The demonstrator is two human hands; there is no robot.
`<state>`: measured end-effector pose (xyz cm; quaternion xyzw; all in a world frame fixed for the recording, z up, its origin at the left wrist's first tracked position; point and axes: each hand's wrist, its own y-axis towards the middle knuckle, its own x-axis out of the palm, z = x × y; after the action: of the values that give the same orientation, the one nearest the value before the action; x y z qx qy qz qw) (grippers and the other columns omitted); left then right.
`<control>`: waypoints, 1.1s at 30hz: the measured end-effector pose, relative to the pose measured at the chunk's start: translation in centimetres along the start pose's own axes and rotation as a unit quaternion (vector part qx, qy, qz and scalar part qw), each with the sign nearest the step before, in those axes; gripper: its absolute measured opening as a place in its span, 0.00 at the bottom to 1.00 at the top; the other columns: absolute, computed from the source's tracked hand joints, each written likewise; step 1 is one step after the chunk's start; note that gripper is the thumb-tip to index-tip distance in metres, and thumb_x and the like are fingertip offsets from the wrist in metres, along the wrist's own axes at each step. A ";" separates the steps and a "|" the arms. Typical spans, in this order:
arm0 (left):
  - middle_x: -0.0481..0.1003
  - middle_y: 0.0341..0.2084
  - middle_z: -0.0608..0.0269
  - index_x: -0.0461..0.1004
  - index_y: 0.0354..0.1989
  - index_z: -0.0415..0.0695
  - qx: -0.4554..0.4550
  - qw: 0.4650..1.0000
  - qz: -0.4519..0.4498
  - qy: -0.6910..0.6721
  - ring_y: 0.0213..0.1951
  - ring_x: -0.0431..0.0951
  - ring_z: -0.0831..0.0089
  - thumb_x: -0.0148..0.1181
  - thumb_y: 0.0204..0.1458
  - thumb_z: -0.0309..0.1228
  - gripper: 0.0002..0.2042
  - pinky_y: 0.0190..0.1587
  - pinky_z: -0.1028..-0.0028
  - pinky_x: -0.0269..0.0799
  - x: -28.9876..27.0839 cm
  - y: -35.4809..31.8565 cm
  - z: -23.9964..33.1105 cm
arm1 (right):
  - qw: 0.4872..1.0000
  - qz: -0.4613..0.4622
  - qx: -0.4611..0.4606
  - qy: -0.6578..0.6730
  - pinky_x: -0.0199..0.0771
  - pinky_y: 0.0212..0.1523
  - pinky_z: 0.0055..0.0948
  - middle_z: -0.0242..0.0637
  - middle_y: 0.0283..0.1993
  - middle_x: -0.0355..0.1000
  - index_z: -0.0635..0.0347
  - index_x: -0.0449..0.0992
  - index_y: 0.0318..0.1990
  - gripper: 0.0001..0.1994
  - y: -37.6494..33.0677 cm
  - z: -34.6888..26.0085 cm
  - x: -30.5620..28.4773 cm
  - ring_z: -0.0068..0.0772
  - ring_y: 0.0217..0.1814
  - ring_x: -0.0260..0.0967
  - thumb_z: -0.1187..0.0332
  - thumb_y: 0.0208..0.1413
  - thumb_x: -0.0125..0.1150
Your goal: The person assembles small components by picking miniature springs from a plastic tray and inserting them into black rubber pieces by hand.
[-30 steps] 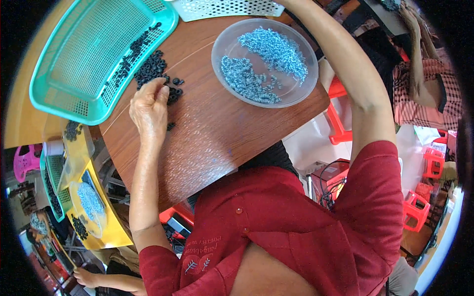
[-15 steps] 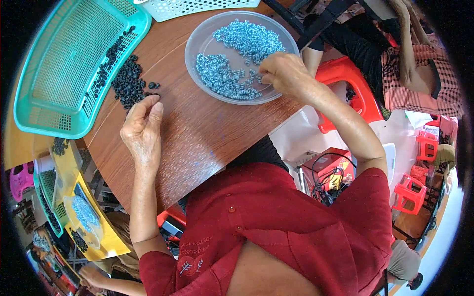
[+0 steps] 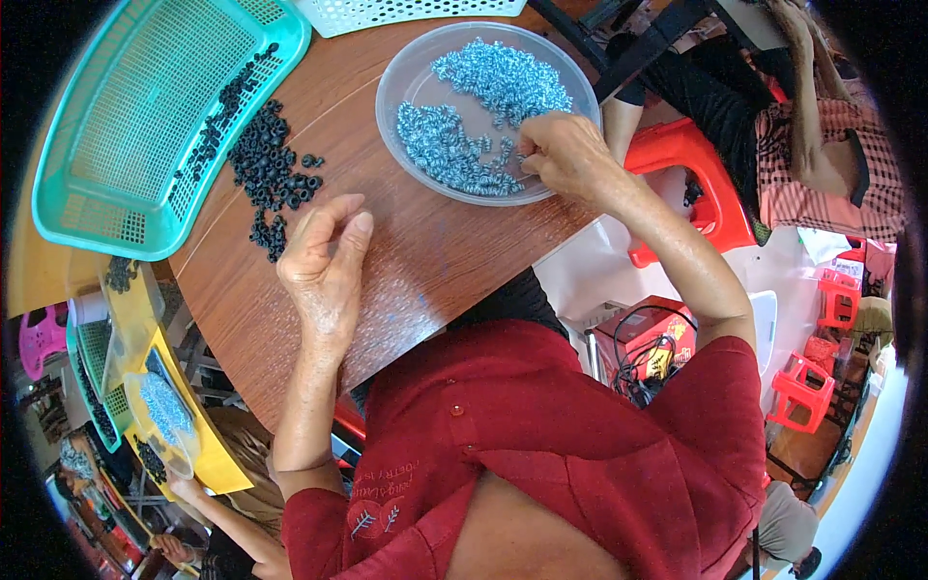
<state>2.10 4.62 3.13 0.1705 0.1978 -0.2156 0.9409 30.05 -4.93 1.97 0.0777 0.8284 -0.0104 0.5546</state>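
Blue-silver coil springs (image 3: 445, 145), their axes jumbled, lie heaped in a round plastic bowl (image 3: 388, 108) just left of the nearer right hand (image 3: 570, 159)'s bent fingers; the left hand (image 3: 324, 256) curls farther off. I can't tell whether either grips anything.

The tabletop (image 3: 227, 304) looks like brown wood grain, smooth and glossy, with a whitish glare near its near edge; by its right-hand corner, the round bowl (image 3: 418, 92) is smooth, translucent plastic, and the tiny blue coils (image 3: 503, 77) in it have a bright metallic sheen. Toward the left edge, the small black pieces (image 3: 261, 159) look like dull rubber or plastic beside the turquoise basket (image 3: 126, 126) of meshed plastic with a smooth, shiny rim, while the white basket (image 3: 411, 12) at the far edge is perforated plastic.
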 end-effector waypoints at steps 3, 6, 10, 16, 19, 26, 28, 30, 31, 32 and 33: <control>0.74 0.25 0.64 0.76 0.36 0.37 0.020 0.998 -0.018 -0.053 0.29 0.73 0.78 0.61 0.48 0.22 0.07 0.34 0.79 0.70 1.3 0.2 1.2 | 0.998 0.018 0.019 0.051 0.68 0.32 0.45 0.51 0.26 0.71 0.64 0.73 0.26 0.07 -0.3 -0.6 -0.6 0.55 0.33 0.70 0.70 0.39 0.61; 0.74 0.25 0.62 0.76 0.37 0.37 0.073 0.994 -0.056 -0.065 0.28 0.73 0.78 0.60 0.48 0.22 0.08 0.32 0.79 0.69 2.7 0.9 3.4 | 0.992 0.029 0.035 0.114 0.68 0.33 0.42 0.49 0.25 0.71 0.64 0.73 0.27 0.09 -0.5 -2.3 -1.7 0.51 0.32 0.71 0.69 0.40 0.63; 0.74 0.25 0.61 0.75 0.39 0.37 0.054 0.992 -0.078 -0.088 0.28 0.73 0.78 0.59 0.49 0.23 0.08 0.32 0.79 0.69 5.2 2.0 4.4 | 0.980 0.065 0.009 0.190 0.69 0.32 0.38 0.45 0.25 0.72 0.64 0.74 0.28 0.08 -0.5 -4.0 -2.4 0.45 0.31 0.72 0.70 0.41 0.64; 0.77 0.27 0.62 0.75 0.39 0.36 0.010 0.983 -0.093 -0.159 0.28 0.75 0.78 0.58 0.52 0.28 0.09 0.33 0.79 0.70 4.9 1.8 4.1 | 0.957 0.050 0.062 0.279 0.69 0.30 0.33 0.42 0.26 0.72 0.64 0.74 0.28 0.07 -0.8 -5.1 -3.4 0.38 0.28 0.71 0.72 0.41 0.64; 0.78 0.27 0.61 0.76 0.37 0.36 -0.120 0.928 -0.135 -0.327 0.26 0.75 0.79 0.59 0.52 0.29 0.09 0.30 0.81 0.68 4.5 1.5 4.3 | 0.940 0.071 0.019 0.334 0.67 0.29 0.32 0.40 0.25 0.71 0.64 0.73 0.27 0.06 -1.1 -7.2 -2.8 0.36 0.27 0.69 0.74 0.42 0.64; 0.77 0.21 0.60 0.74 0.29 0.37 -0.278 0.842 -0.175 -0.428 0.18 0.71 0.80 0.63 0.49 0.30 0.08 0.21 0.83 0.63 1.8 1.1 3.3 | 0.940 0.124 -0.128 0.291 0.65 0.29 0.33 0.38 0.23 0.68 0.62 0.72 0.26 0.06 -0.6 -10.9 -1.0 0.40 0.29 0.67 0.77 0.39 0.63; 0.76 0.20 0.60 0.74 0.29 0.37 -0.300 0.836 -0.167 -0.427 0.17 0.71 0.80 0.64 0.49 0.31 0.09 0.19 0.84 0.63 1.0 0.6 2.8 | 0.935 0.119 -0.133 0.306 0.64 0.29 0.33 0.37 0.23 0.68 0.61 0.73 0.26 0.05 -0.4 -11.5 -0.6 0.39 0.29 0.66 0.77 0.39 0.63; 0.76 0.20 0.59 0.74 0.29 0.37 -0.302 0.837 -0.148 -0.432 0.16 0.71 0.79 0.64 0.49 0.31 0.10 0.18 0.84 0.63 0.6 0.1 2.3 | 0.922 0.119 -0.148 0.337 0.63 0.28 0.32 0.36 0.23 0.68 0.61 0.74 0.28 0.06 0.0 -11.6 0.3 0.38 0.27 0.65 0.77 0.40 0.63; 0.76 0.19 0.58 0.74 0.29 0.37 -0.302 0.829 -0.155 -0.445 0.17 0.72 0.79 0.64 0.49 0.32 0.10 0.18 0.84 0.63 0.3 -0.1 1.8 | 0.921 0.119 -0.152 0.338 0.63 0.28 0.32 0.36 0.23 0.68 0.61 0.74 0.28 0.06 0.1 -11.8 0.4 0.38 0.27 0.65 0.77 0.40 0.63; 0.76 0.19 0.58 0.74 0.29 0.36 -0.302 0.820 -0.163 -0.457 0.17 0.72 0.78 0.63 0.49 0.32 0.10 0.18 0.84 0.64 0.1 -0.2 1.7 | 0.918 0.123 -0.161 0.341 0.63 0.28 0.32 0.36 0.23 0.68 0.61 0.74 0.28 0.05 0.1 -12.0 0.4 0.38 0.27 0.65 0.77 0.40 0.63; 0.76 0.19 0.58 0.74 0.29 0.36 -0.305 0.806 -0.163 -0.480 0.17 0.73 0.77 0.63 0.50 0.33 0.11 0.18 0.83 0.65 -0.2 -0.3 1.9 | 0.914 0.128 -0.170 0.345 0.63 0.28 0.31 0.36 0.22 0.68 0.61 0.75 0.28 0.05 0.2 -12.1 0.6 0.37 0.26 0.64 0.77 0.41 0.63</control>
<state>2.39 3.67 4.76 -0.2852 -0.1984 -0.3482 0.8707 18.74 -3.42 6.14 0.0868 0.9405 0.2290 0.2357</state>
